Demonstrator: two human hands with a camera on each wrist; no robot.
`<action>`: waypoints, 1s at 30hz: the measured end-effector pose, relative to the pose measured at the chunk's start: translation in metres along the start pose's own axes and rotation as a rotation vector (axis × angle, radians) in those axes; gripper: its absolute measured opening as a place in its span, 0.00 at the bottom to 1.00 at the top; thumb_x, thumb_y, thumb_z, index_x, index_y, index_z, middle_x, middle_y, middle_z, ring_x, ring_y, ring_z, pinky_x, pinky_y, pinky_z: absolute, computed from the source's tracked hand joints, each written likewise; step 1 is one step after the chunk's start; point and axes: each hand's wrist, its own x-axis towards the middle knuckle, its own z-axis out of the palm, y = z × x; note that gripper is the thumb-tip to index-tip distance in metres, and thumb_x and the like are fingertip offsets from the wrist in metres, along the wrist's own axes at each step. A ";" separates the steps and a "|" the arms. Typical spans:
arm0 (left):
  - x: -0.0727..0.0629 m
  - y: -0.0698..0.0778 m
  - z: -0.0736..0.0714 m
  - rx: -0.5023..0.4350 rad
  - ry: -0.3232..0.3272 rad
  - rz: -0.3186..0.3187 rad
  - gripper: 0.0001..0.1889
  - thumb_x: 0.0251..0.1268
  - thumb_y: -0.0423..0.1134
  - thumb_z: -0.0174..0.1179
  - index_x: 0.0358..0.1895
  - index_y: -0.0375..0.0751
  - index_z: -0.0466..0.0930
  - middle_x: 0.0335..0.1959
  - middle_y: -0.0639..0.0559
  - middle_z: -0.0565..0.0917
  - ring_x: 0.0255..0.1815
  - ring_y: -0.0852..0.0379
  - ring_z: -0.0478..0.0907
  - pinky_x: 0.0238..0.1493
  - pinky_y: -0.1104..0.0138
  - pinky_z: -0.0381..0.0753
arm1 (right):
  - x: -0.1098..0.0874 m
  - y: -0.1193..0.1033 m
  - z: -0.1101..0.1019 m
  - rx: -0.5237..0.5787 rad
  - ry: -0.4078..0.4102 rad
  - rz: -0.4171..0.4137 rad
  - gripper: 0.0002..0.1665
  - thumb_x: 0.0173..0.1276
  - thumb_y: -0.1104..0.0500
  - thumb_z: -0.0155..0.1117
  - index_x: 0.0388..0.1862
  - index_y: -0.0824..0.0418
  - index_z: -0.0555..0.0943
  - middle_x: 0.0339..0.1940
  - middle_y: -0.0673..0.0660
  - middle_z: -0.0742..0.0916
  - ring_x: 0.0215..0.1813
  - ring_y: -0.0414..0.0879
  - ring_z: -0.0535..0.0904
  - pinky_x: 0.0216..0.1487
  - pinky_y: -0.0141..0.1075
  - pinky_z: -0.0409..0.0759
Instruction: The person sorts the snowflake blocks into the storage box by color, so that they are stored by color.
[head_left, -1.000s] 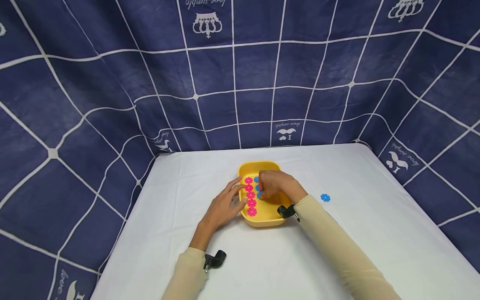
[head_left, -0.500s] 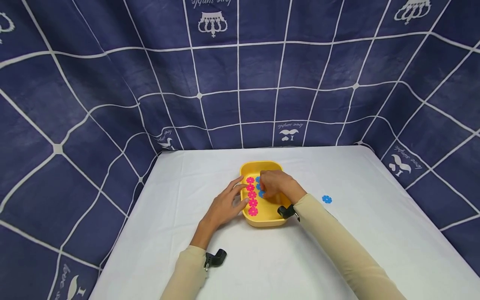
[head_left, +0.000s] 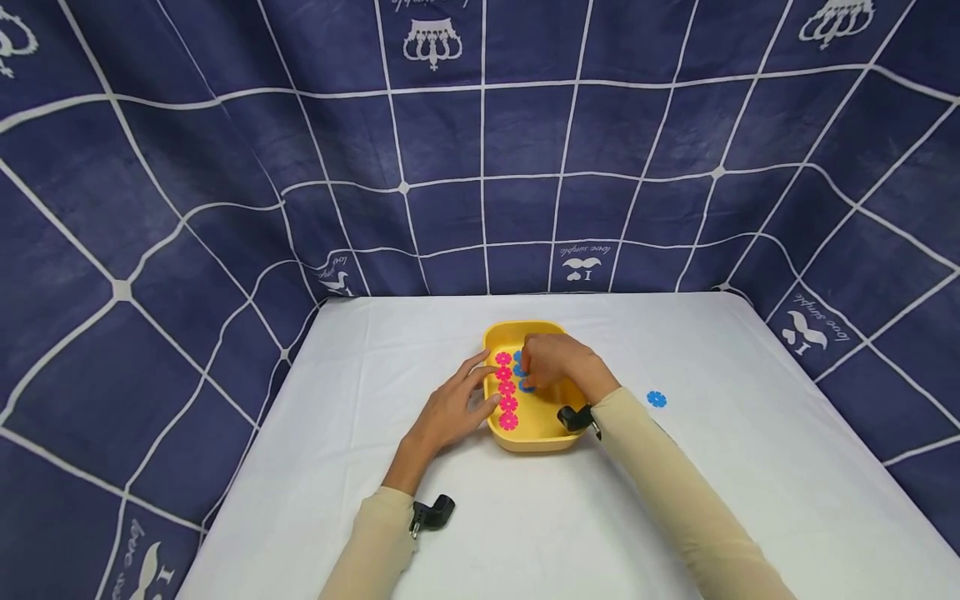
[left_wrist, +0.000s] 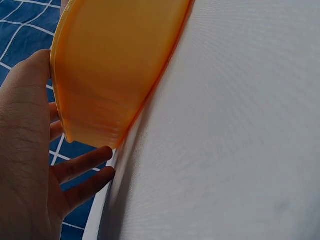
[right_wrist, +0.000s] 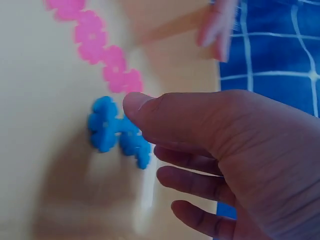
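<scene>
A yellow tray [head_left: 536, 429] stands on the white table. In it lie a row of several pink flower-shaped discs [head_left: 507, 404] and beside them three blue flower-shaped discs [right_wrist: 103, 124]. My left hand [head_left: 447, 412] holds the tray's left rim; the left wrist view has the thumb over the rim and two fingers outside the wall [left_wrist: 115, 65]. Reaching into the tray, my right hand [head_left: 558, 367] has curled fingers at the blue discs. Its thumb tip overlaps one blue disc [right_wrist: 129, 142] in the right wrist view, and the index finger is mostly hidden.
One more blue flower-shaped disc [head_left: 656, 399] lies on the white tablecloth [head_left: 712, 467] right of the tray. Dark blue curtains [head_left: 517, 208] with white lines rise behind the table and at both sides.
The head view has shifted slightly. Inside the tray, the front blue disc has moved a little away from the pink row along with my right fingertips. My left hand keeps its place on the rim.
</scene>
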 end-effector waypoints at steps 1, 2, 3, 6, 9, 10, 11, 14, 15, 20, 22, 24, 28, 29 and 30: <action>0.000 0.000 0.001 -0.004 -0.003 0.000 0.30 0.78 0.59 0.60 0.77 0.54 0.74 0.87 0.66 0.57 0.67 0.56 0.83 0.69 0.46 0.80 | -0.002 0.001 0.000 0.024 0.013 0.008 0.11 0.67 0.45 0.80 0.42 0.48 0.92 0.46 0.47 0.86 0.45 0.45 0.81 0.58 0.46 0.85; 0.000 0.001 0.002 -0.005 -0.006 0.002 0.30 0.78 0.58 0.60 0.77 0.54 0.74 0.87 0.66 0.57 0.67 0.56 0.83 0.69 0.46 0.80 | -0.004 0.003 0.000 0.046 0.027 0.013 0.11 0.67 0.45 0.80 0.42 0.48 0.92 0.48 0.48 0.86 0.46 0.46 0.81 0.58 0.47 0.85; 0.000 0.001 0.003 -0.007 -0.008 0.003 0.30 0.78 0.58 0.61 0.77 0.53 0.74 0.87 0.66 0.57 0.67 0.56 0.84 0.69 0.46 0.80 | -0.006 0.005 0.000 0.071 0.043 0.016 0.11 0.67 0.45 0.80 0.42 0.49 0.92 0.50 0.49 0.87 0.47 0.46 0.81 0.58 0.48 0.85; -0.001 0.002 0.005 -0.002 -0.007 0.003 0.30 0.78 0.58 0.61 0.77 0.54 0.75 0.87 0.66 0.57 0.66 0.57 0.84 0.69 0.46 0.80 | -0.012 0.011 0.000 0.139 0.093 0.014 0.13 0.68 0.46 0.79 0.45 0.50 0.93 0.54 0.52 0.87 0.50 0.49 0.81 0.59 0.50 0.85; -0.002 0.002 0.006 0.002 -0.001 0.000 0.30 0.78 0.59 0.60 0.77 0.55 0.75 0.87 0.67 0.57 0.65 0.57 0.85 0.67 0.45 0.81 | -0.016 0.016 0.002 0.203 0.146 0.003 0.13 0.69 0.46 0.79 0.46 0.51 0.93 0.57 0.54 0.88 0.52 0.51 0.81 0.59 0.50 0.85; -0.002 0.002 0.006 0.004 0.000 -0.002 0.30 0.78 0.59 0.60 0.77 0.55 0.75 0.87 0.67 0.57 0.65 0.57 0.85 0.67 0.45 0.81 | -0.017 0.017 0.002 0.221 0.161 -0.001 0.13 0.69 0.46 0.78 0.47 0.51 0.93 0.57 0.54 0.88 0.53 0.51 0.82 0.59 0.49 0.85; -0.002 0.002 0.006 0.004 0.001 -0.002 0.30 0.78 0.60 0.60 0.77 0.55 0.75 0.87 0.67 0.57 0.65 0.57 0.85 0.67 0.45 0.82 | -0.018 0.019 0.003 0.235 0.176 -0.006 0.13 0.70 0.46 0.78 0.47 0.51 0.93 0.57 0.54 0.88 0.53 0.51 0.82 0.59 0.49 0.85; -0.002 0.002 0.006 0.008 0.000 -0.003 0.30 0.79 0.61 0.59 0.78 0.56 0.74 0.87 0.66 0.57 0.65 0.57 0.85 0.66 0.46 0.82 | -0.022 0.021 0.004 0.283 0.217 -0.012 0.14 0.70 0.48 0.78 0.48 0.53 0.92 0.56 0.55 0.88 0.55 0.52 0.83 0.59 0.49 0.86; -0.002 0.001 0.006 0.007 0.001 -0.001 0.31 0.79 0.61 0.58 0.78 0.56 0.74 0.87 0.67 0.57 0.65 0.57 0.85 0.66 0.46 0.82 | -0.023 0.022 0.003 0.295 0.228 -0.013 0.14 0.71 0.48 0.77 0.50 0.54 0.92 0.56 0.55 0.88 0.55 0.52 0.83 0.59 0.49 0.86; -0.002 0.000 0.005 0.007 0.004 -0.009 0.31 0.79 0.62 0.58 0.79 0.57 0.73 0.86 0.72 0.55 0.65 0.58 0.84 0.65 0.48 0.83 | -0.029 0.021 0.003 0.337 0.280 -0.022 0.17 0.72 0.51 0.76 0.54 0.58 0.91 0.54 0.56 0.89 0.56 0.53 0.83 0.60 0.50 0.86; -0.001 0.000 0.005 0.012 0.004 -0.014 0.31 0.79 0.62 0.57 0.79 0.58 0.73 0.86 0.73 0.55 0.65 0.58 0.84 0.65 0.48 0.83 | -0.030 0.020 0.002 0.343 0.294 -0.030 0.17 0.73 0.52 0.76 0.55 0.59 0.90 0.54 0.56 0.90 0.57 0.54 0.84 0.60 0.51 0.86; -0.001 0.000 0.004 0.010 0.007 -0.015 0.30 0.79 0.62 0.58 0.79 0.59 0.73 0.86 0.72 0.55 0.65 0.57 0.84 0.66 0.48 0.83 | -0.032 0.019 0.002 0.351 0.303 -0.036 0.18 0.73 0.52 0.75 0.56 0.60 0.90 0.53 0.56 0.90 0.57 0.54 0.84 0.60 0.51 0.86; 0.001 0.000 0.004 0.006 0.015 -0.005 0.31 0.79 0.60 0.59 0.79 0.56 0.73 0.86 0.68 0.57 0.65 0.56 0.85 0.65 0.47 0.83 | -0.033 0.018 0.003 0.360 0.310 -0.034 0.19 0.73 0.52 0.75 0.58 0.60 0.89 0.54 0.57 0.90 0.57 0.55 0.84 0.60 0.51 0.86; 0.001 0.001 0.003 0.004 0.016 -0.006 0.31 0.78 0.60 0.59 0.79 0.57 0.73 0.86 0.68 0.57 0.65 0.57 0.85 0.65 0.47 0.83 | -0.033 0.018 0.003 0.358 0.313 -0.034 0.19 0.73 0.52 0.75 0.58 0.60 0.89 0.55 0.58 0.90 0.57 0.54 0.84 0.60 0.51 0.86; 0.002 0.001 0.003 0.004 0.016 -0.005 0.30 0.78 0.60 0.60 0.78 0.56 0.73 0.86 0.68 0.57 0.65 0.57 0.85 0.65 0.47 0.83 | -0.033 0.019 0.003 0.359 0.315 -0.034 0.19 0.73 0.52 0.75 0.58 0.60 0.89 0.55 0.58 0.90 0.57 0.54 0.84 0.60 0.51 0.86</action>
